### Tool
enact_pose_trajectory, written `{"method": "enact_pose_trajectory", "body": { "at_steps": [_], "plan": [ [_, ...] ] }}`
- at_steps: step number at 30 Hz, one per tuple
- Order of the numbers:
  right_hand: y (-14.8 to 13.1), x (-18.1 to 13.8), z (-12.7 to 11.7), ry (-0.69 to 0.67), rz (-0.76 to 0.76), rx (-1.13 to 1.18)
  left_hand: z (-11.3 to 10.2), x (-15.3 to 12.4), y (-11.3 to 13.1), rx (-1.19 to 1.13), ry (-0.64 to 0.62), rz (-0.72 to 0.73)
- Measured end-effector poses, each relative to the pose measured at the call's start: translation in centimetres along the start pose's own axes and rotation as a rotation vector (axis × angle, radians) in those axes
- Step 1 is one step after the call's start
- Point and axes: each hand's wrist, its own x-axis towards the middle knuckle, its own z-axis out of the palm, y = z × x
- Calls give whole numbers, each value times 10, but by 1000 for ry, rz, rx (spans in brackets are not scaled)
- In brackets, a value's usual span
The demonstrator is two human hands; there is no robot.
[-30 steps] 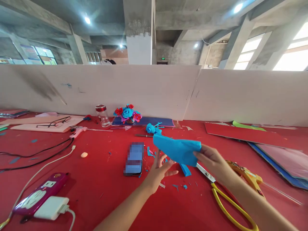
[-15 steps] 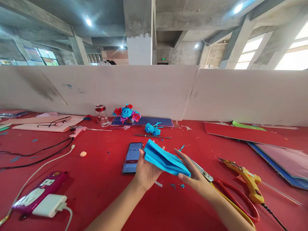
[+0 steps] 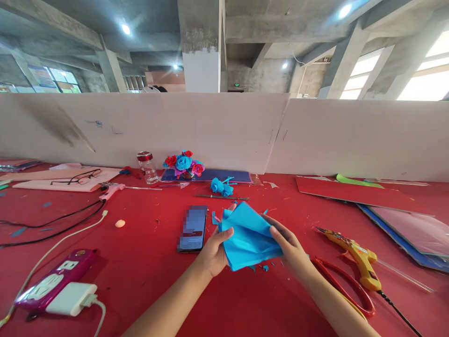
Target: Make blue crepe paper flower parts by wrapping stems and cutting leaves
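Between both hands, above the red table, is a folded sheet of blue paper [image 3: 249, 238] with loose, creased layers. My left hand [image 3: 218, 248] grips its left edge, thumb on top and fingers behind. My right hand [image 3: 286, 238] pinches its right edge in the same way, with the fingers partly hidden behind the paper. A phone [image 3: 192, 228] lies just left of the paper. Behind it lie blue paper flowers [image 3: 221, 186] and a thin metal rod [image 3: 221, 197]. Red-handled scissors [image 3: 345, 285] rest partly under my right forearm.
A yellow glue gun [image 3: 358, 257] with a glue stick lies right. Paper sheets [image 3: 407, 229] are stacked beyond it. A power strip [image 3: 58, 276] with a white charger and cables lies left. A jar [image 3: 148, 168] and a paper bouquet [image 3: 184, 164] stand before the white partition [image 3: 175, 126].
The blue paper has been turned so its broad face shows, where before its folded edge was open toward me. Both thumbs now press on its front near the side edges.
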Motion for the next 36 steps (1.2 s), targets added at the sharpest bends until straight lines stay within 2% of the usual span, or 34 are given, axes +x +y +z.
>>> {"method": "enact_pose_trajectory", "body": {
  "at_steps": [3,6,12,14,16,19,21,23,27,32,34,36],
  "plan": [
    [-5,0,2,43,70,119,1,0,-1,71,30,-54],
    [-11,-1,0,-38,44,35,2,-1,-2,108,35,-110],
    [-11,-3,-9,-141,-206,-391,4,-2,1,22,-15,-57],
    [-9,-2,-10,-137,-273,-410,4,-1,2,-8,-15,-56],
    [-6,0,-10,-52,-225,-277,2,1,2,-28,-24,-42],
    [-3,3,-7,128,12,-4,0,2,0,-18,-26,3],
    [-3,3,-5,182,111,85,0,2,1,24,-1,5],
    [-6,3,-5,182,135,130,2,1,2,89,1,-33],
    [-15,2,-9,134,119,194,5,-3,7,223,-100,-177],
    [-17,5,-23,43,-8,12,4,-6,12,398,-189,-295],
    [-17,4,-26,47,11,14,4,-4,13,433,-239,-325],
    [-19,2,-24,45,80,100,3,-2,14,442,-266,-286]
  ]
}}
